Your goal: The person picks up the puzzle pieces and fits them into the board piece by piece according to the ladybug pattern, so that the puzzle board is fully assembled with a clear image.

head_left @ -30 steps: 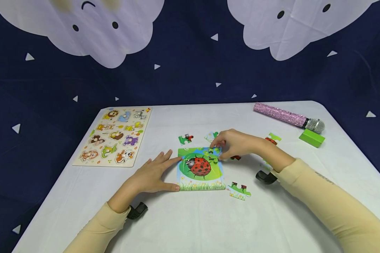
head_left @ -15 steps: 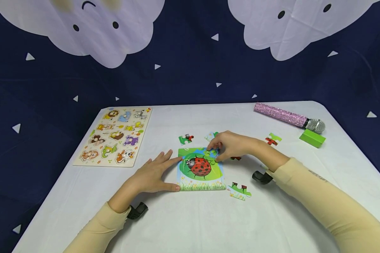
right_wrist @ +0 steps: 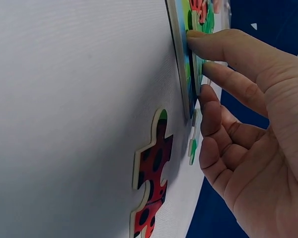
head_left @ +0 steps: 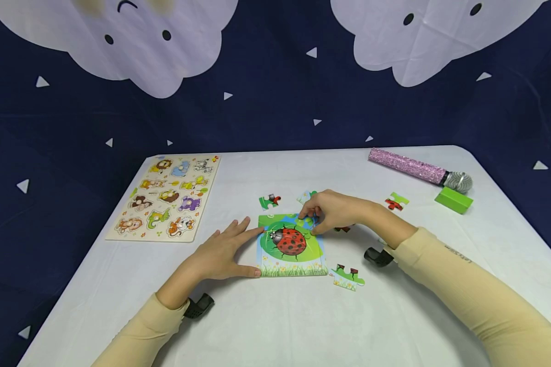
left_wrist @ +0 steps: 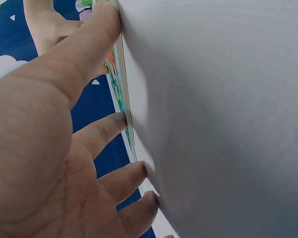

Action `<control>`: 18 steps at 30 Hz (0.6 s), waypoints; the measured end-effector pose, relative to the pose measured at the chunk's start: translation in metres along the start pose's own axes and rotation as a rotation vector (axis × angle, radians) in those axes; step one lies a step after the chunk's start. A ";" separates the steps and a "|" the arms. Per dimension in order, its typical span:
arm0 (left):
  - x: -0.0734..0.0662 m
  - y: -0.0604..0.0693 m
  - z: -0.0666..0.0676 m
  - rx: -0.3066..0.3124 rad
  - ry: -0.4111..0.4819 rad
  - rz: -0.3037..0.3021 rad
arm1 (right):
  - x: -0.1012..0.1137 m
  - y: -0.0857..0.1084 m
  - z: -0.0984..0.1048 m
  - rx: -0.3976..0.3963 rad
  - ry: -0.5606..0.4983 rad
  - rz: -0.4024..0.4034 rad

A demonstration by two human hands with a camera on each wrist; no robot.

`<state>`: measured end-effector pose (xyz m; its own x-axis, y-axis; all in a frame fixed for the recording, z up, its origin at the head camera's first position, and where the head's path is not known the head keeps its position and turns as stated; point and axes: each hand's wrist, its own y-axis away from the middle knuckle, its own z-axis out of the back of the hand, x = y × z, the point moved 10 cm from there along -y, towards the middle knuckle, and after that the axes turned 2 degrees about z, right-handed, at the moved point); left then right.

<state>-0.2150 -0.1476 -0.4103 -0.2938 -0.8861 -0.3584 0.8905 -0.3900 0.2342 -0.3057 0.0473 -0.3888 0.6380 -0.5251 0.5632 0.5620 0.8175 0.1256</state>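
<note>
A square ladybug puzzle board lies flat in front of me in the head view. My left hand rests beside it with fingers spread, thumb and index fingertip touching its left edge. At the board's upper right corner, my right hand pinches a green and blue puzzle piece between thumb and fingers, just over the board. The hand hides most of that piece in the head view. In the right wrist view, the other fingers curl loosely below, near a red spotted jigsaw piece on the table.
Loose jigsaw pieces lie around the board: a green one behind it, a red one at right, another front right. An animal peg puzzle lies at left. A glittery pink microphone and green block sit back right.
My right hand has shifted slightly left with the pinched piece, over the board's upper right corner. The red piece at right is now fully uncovered by the forearm. My left hand stays put.
</note>
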 end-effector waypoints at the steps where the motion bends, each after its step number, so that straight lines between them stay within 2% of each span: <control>1: 0.000 0.000 0.000 -0.001 -0.001 -0.001 | 0.000 0.000 0.000 -0.001 0.001 0.001; 9: -0.001 0.000 0.001 -0.002 -0.002 0.001 | 0.001 -0.001 0.000 -0.002 -0.010 0.011; 18: -0.001 0.001 0.001 -0.006 -0.002 -0.002 | -0.003 -0.001 -0.001 0.001 -0.015 -0.018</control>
<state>-0.2143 -0.1470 -0.4086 -0.2965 -0.8857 -0.3573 0.8918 -0.3906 0.2282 -0.3076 0.0477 -0.3912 0.6197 -0.5366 0.5727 0.5729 0.8081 0.1372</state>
